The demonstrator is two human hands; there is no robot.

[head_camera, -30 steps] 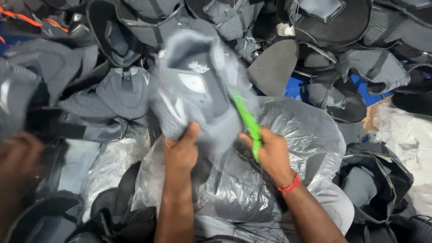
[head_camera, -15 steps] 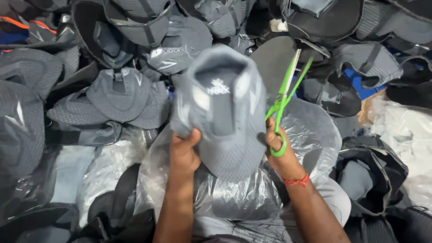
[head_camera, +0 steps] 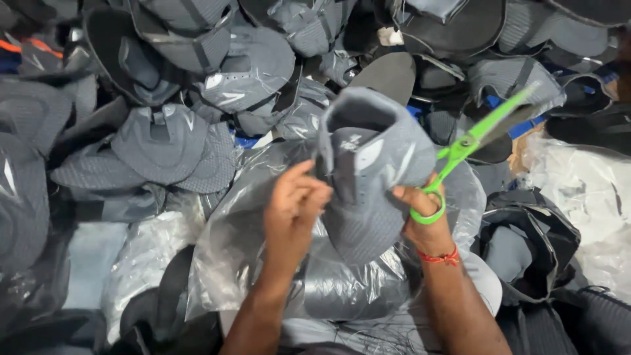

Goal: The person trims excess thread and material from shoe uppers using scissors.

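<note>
The fingers [head_camera: 303, 189] of the left hand [head_camera: 294, 209] are bunched together and pinch the left edge of a grey knitted fabric cap [head_camera: 371, 172], which is held up over the lap with its hollow opening turned toward the top of the view. The right hand [head_camera: 420, 212] grips the cap's right side with the thumb, while its other fingers are threaded through the loop of a pair of bright green plastic-handled scissors [head_camera: 470, 143], whose blades angle up and to the right, slightly parted. A red thread band [head_camera: 439, 257] circles the right wrist. Below the cap lies a crumpled clear plastic bag [head_camera: 236, 230]. All around it sits a heap of similar grey caps [head_camera: 172, 150].
</note>
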